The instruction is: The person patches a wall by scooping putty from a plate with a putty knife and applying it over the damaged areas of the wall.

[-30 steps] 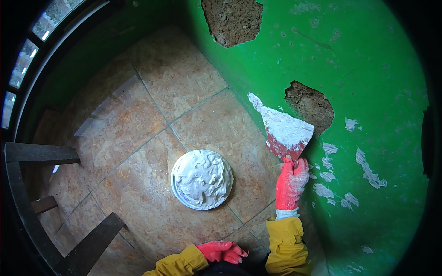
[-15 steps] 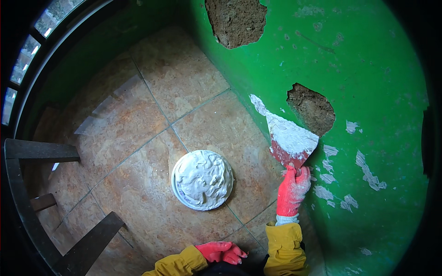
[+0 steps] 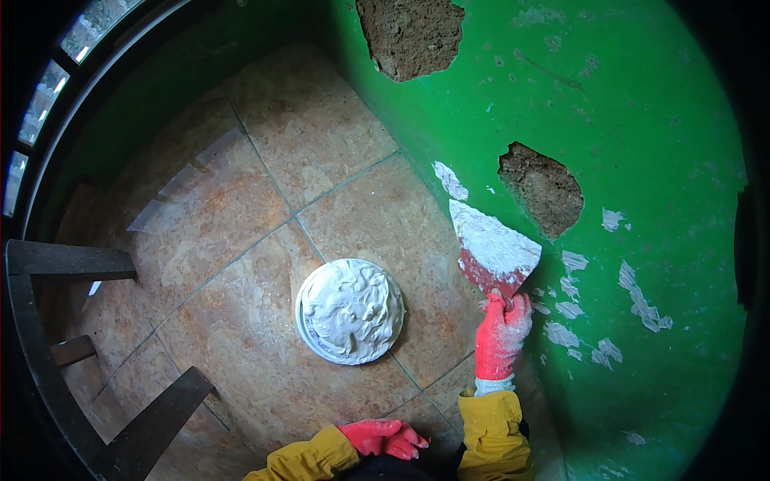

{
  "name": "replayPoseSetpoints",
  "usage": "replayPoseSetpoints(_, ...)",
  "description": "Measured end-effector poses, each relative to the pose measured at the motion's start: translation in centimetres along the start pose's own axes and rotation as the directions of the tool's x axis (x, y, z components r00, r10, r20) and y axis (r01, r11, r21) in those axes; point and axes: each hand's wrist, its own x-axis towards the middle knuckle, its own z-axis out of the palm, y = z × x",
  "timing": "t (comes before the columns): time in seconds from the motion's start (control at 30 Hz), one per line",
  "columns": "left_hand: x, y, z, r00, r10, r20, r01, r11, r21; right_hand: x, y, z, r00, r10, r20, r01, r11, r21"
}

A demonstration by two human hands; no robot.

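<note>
My right hand point(image 3: 503, 333), in a red glove dusted with white, is closed on a wide putty knife point(image 3: 491, 276). White paste point(image 3: 499, 239) coats most of its reddish blade. The blade is beside the green wall point(image 3: 658, 176), just below a fresh white smear point(image 3: 451, 180) and left of a rough brown hole point(image 3: 542, 188) in the wall. Low in the view, my left hand point(image 3: 385, 438), also red-gloved, hangs with loosely bent fingers and nothing in it. A round white tub point(image 3: 300, 317) heaped with white paste point(image 3: 357, 309) stands on the floor between and beyond my hands.
A larger brown hole point(image 3: 413, 36) opens higher up the wall. Several white patches point(image 3: 639, 295) dot the wall right of my hand. Brown tiles point(image 3: 345, 204) cover the floor. Dark wooden furniture legs point(image 3: 156, 417) stand at the left, below a barred window point(image 3: 44, 104).
My right hand has drawn the putty knife slightly left and down. A gap now shows between the blade and the white smear on the wall. My left hand stays nearly still.
</note>
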Motion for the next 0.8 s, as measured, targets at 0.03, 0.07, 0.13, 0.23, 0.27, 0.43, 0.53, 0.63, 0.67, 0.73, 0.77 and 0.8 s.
replayPoseSetpoints(0.03, 0.0, 0.1, 0.1, 1.000, 0.006, -0.003, -0.006, 1.000, 0.011, 0.2, -0.3, 0.5, 0.999, 0.052, -0.011, -0.052, 0.998, 0.039)
replayPoseSetpoints(0.07, 0.1, 0.1, 0.0, 1.000, 0.003, -0.002, -0.003, 1.000, 0.012, 0.5, -0.3, 0.9, 0.999, 0.052, -0.014, -0.052, 0.998, 0.039)
replayPoseSetpoints(0.13, 0.2, 0.0, -0.2, 1.000, 0.008, 0.028, -0.008, 1.000, -0.005, 0.9, 0.2, 2.1, 0.986, 0.162, 0.025, -0.164, 0.967, 0.196)
replayPoseSetpoints(0.23, 0.1, 0.2, 0.2, 1.000, 0.008, -0.007, -0.008, 1.000, 0.005, 1.8, 2.5, 3.8, 0.993, 0.114, 0.004, -0.113, 0.985, 0.129)
replayPoseSetpoints(0.27, 0.2, 0.2, 0.3, 1.000, 0.007, -0.005, -0.007, 1.000, 0.005, 2.1, 2.7, 4.0, 0.983, 0.182, 0.004, -0.178, 0.958, 0.223)
replayPoseSetpoints(0.43, 0.0, 0.2, 0.1, 1.000, 0.008, -0.010, -0.008, 1.000, -0.012, 2.0, 1.6, 3.9, 0.977, 0.211, 0.008, -0.211, 0.971, 0.110)
replayPoseSetpoints(0.53, 0.2, 0.2, 0.0, 1.000, -0.007, 0.011, 0.008, 1.000, -0.023, 1.8, 2.1, 3.2, 0.993, 0.056, -0.106, -0.055, 0.998, 0.010)
replayPoseSetpoints(0.63, 0.2, 0.2, 0.2, 1.000, -0.012, -0.014, 0.012, 1.000, 0.007, 1.0, 0.7, 1.0, 0.996, -0.080, -0.030, 0.070, 0.965, -0.252)
replayPoseSetpoints(0.67, 0.2, 0.1, 0.1, 1.000, -0.012, -0.013, 0.012, 1.000, 0.006, 0.6, 0.4, 0.4, 1.000, -0.024, -0.014, 0.020, 0.977, -0.213)
replayPoseSetpoints(0.73, 0.1, -0.1, -0.1, 1.000, -0.007, -0.012, 0.007, 1.000, -0.004, 0.0, -0.4, -0.8, 0.999, 0.032, 0.004, -0.031, 0.984, -0.177)
replayPoseSetpoints(0.77, 0.2, -0.2, -0.2, 1.000, -0.009, -0.011, 0.009, 1.000, -0.004, -0.2, -0.9, -1.3, 0.999, -0.036, 0.022, 0.039, 0.984, -0.171)
replayPoseSetpoints(0.8, 0.2, -0.3, -0.2, 1.000, 0.004, -0.014, -0.004, 1.000, 0.007, -0.3, -1.4, -1.8, 0.994, -0.104, 0.040, 0.110, 0.980, -0.164)
